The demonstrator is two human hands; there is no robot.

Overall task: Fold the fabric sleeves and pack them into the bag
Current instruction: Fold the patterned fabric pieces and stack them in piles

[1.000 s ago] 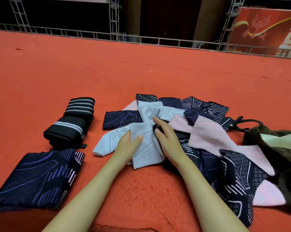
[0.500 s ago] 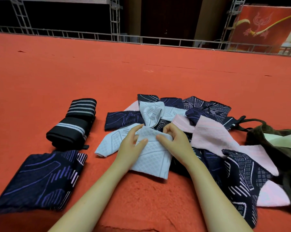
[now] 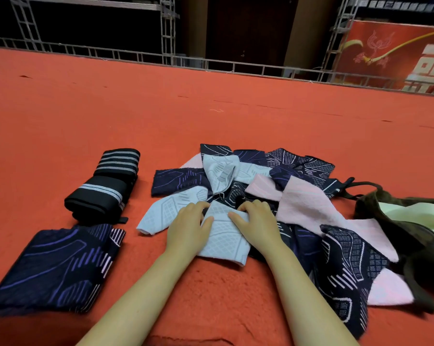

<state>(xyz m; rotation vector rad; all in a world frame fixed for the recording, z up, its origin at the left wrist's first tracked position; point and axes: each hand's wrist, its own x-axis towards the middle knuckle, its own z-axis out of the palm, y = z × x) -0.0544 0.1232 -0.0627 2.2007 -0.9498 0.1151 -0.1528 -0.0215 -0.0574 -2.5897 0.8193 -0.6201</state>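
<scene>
Looked like an event stage: I knelt on red carpet [image 3: 211, 108], metal truss railing [image 3: 136, 54], red banner [image 3: 395, 53] behind.

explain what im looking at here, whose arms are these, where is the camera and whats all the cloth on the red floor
No machine here: a person works with bare hands, and the one camera sits on their head, looking forward and down, so the arms reach in from the bottom edge. The left hand and right hand both grip a light blue sleeve at the near side of a loose pile of navy and pink sleeves on the red carpet. Left of the pile lie pieces that look already folded: a navy patterned one and, behind it, black striped ones. At the right edge lies the dark bag, its mouth open on a pale lining. Metal truss rails run along the back.
</scene>
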